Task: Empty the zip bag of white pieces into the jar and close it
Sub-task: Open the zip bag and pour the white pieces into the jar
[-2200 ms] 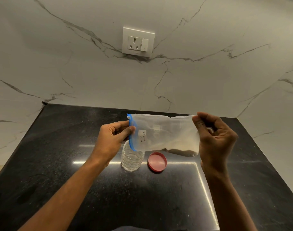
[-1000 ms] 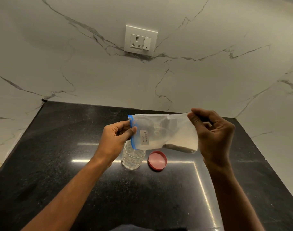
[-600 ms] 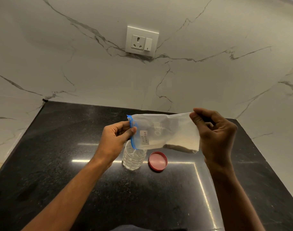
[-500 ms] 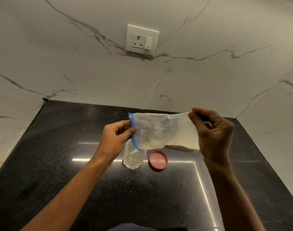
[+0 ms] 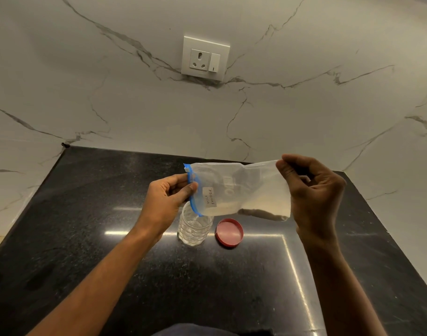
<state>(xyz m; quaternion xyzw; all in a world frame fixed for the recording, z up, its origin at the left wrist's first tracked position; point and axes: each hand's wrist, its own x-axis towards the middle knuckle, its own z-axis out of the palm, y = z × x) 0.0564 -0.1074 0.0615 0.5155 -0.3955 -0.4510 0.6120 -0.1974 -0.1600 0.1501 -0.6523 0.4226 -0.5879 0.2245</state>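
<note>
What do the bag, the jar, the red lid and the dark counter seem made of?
The bag: thin clear plastic film, creased and see-through, with a blue zip strip. The jar: clear, rigid, dimpled; glass or hard plastic, I cannot tell. The lid: red, smooth, probably plastic. The counter: polished black speckled stone, likely granite; it mirrors a light strip.

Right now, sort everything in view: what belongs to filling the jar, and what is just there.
In the job: zip bag, pinched at its blue zip end by the left hand and at its far end by the right hand; open jar below the zip end; red lid lying beside it.
Just there: wall socket; black counter; marble wall.
</note>
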